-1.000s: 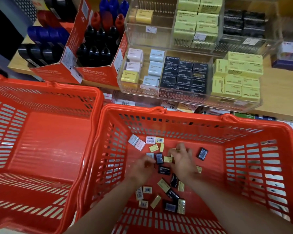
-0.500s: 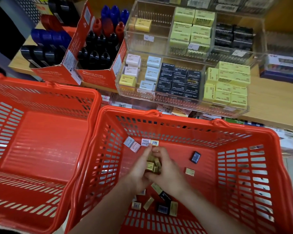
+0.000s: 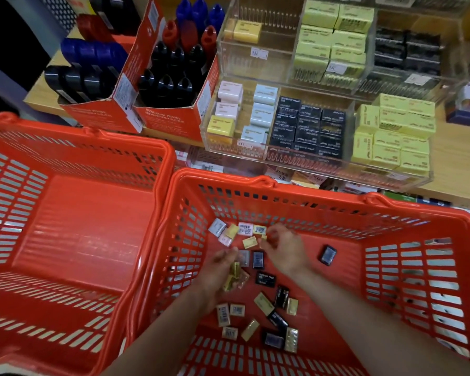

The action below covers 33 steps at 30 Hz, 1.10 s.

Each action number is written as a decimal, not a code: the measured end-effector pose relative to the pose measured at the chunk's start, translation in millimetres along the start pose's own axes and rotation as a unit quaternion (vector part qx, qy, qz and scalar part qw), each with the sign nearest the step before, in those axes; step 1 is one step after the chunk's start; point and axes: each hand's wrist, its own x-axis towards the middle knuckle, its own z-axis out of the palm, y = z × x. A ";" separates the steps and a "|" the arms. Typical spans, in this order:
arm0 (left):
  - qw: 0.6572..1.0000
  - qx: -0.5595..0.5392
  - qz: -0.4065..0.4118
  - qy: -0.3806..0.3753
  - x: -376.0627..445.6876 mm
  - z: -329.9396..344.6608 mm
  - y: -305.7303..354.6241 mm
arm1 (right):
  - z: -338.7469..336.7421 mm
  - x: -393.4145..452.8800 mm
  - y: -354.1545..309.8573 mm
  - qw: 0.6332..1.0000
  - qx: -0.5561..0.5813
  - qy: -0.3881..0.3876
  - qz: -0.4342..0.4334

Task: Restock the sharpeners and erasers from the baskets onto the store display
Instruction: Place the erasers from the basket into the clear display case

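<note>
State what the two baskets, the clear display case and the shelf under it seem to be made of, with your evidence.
Baskets: moulded red plastic, slotted walls, slight sheen. Display case: clear acrylic, probably; see-through walls with bright edges. Shelf: pale wood or wood-look laminate; the frame cannot settle which.

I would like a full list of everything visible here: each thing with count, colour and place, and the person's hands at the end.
Right basket: one, red, front right.
Left basket: one, red, front left.
Loose erasers: about two dozen; yellow, black, pale; on the right basket's floor.
Clear display: tiered, on the shelf; holds yellow, black and pale boxes.
Red cartons: two, left on the shelf; black, blue and red sharpeners inside.
Left hand: in the right basket, holds several yellow erasers.
Right hand: in the right basket, fingers pinching at a small yellow eraser.
</note>
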 end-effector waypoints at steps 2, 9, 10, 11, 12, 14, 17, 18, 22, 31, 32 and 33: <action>1.000 0.016 0.004 0.020 2.6 -6.8 -3.3 | 18.9 3.8 -4.3 1.000 -0.011 0.009 0.028; 0.999 0.008 0.030 0.029 6.8 -2.1 0.5 | 25.2 -1.4 1.9 0.980 0.189 0.027 0.047; 0.999 0.010 0.024 0.025 5.3 0.8 3.5 | 23.4 -7.0 0.7 0.971 0.239 0.010 0.032; 1.000 0.012 0.020 0.014 5.0 3.3 5.0 | 22.9 -13.9 -2.7 0.962 0.273 -0.017 0.018; 1.000 0.012 0.018 0.004 4.2 5.5 5.9 | 23.4 -21.0 -6.5 0.955 0.291 -0.052 0.008; 0.999 -0.007 0.033 -0.009 1.9 8.5 5.7 | 25.5 -28.2 -12.0 0.935 0.335 -0.112 0.025; 0.999 -0.017 0.040 0.029 4.4 6.2 2.2 | 23.3 -19.0 -6.8 0.962 0.263 -0.072 0.017; 0.998 -0.012 0.039 0.051 5.5 4.8 1.4 | 21.7 -12.8 -3.6 0.984 0.176 -0.029 -0.022; 0.995 -0.020 0.052 0.087 9.8 -4.4 -2.2 | 31.5 3.7 -10.5 0.975 -0.072 -0.046 -0.203; 0.992 0.012 0.081 0.093 3.8 -3.7 5.9 | 27.4 13.9 5.2 0.967 -0.115 -0.009 -0.229; 0.992 0.014 0.080 0.097 -0.9 -1.2 8.2 | 23.3 8.8 5.6 0.970 -0.104 -0.019 -0.219; 0.991 0.021 0.080 0.104 -5.8 0.3 10.9 | 19.8 4.2 4.9 0.973 -0.101 -0.037 -0.205</action>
